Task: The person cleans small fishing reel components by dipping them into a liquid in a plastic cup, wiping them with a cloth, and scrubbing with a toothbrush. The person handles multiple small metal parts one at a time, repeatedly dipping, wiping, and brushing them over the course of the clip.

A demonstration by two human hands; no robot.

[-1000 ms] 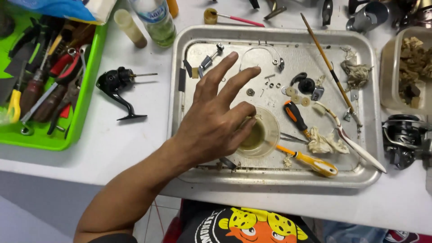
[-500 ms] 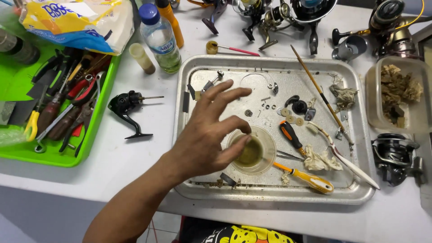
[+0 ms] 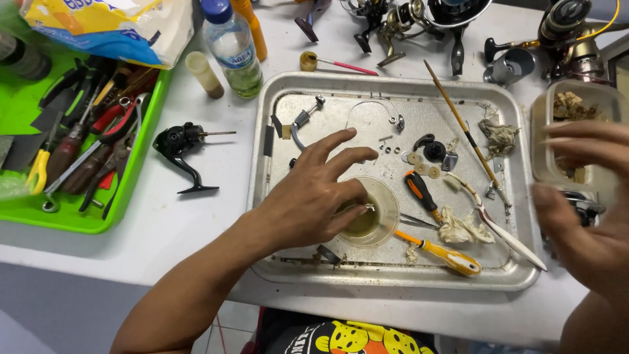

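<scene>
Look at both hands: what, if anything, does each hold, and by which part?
The left hand has its fingertips in the small clear cup on the metal tray, pinching something tiny; what it is cannot be told. The right hand is blurred and seems empty.

A white table (image 3: 164, 229) carries a metal tray (image 3: 393, 278) at centre and a green tray (image 3: 72, 219) at the left edge. Between them lies a black reel part (image 3: 180, 147). At the far side stand a water bottle (image 3: 230, 49), a small tube (image 3: 204, 74) and several reels (image 3: 419, 16). A clear tub (image 3: 547, 131) sits at right, just beside the metal tray.
</scene>
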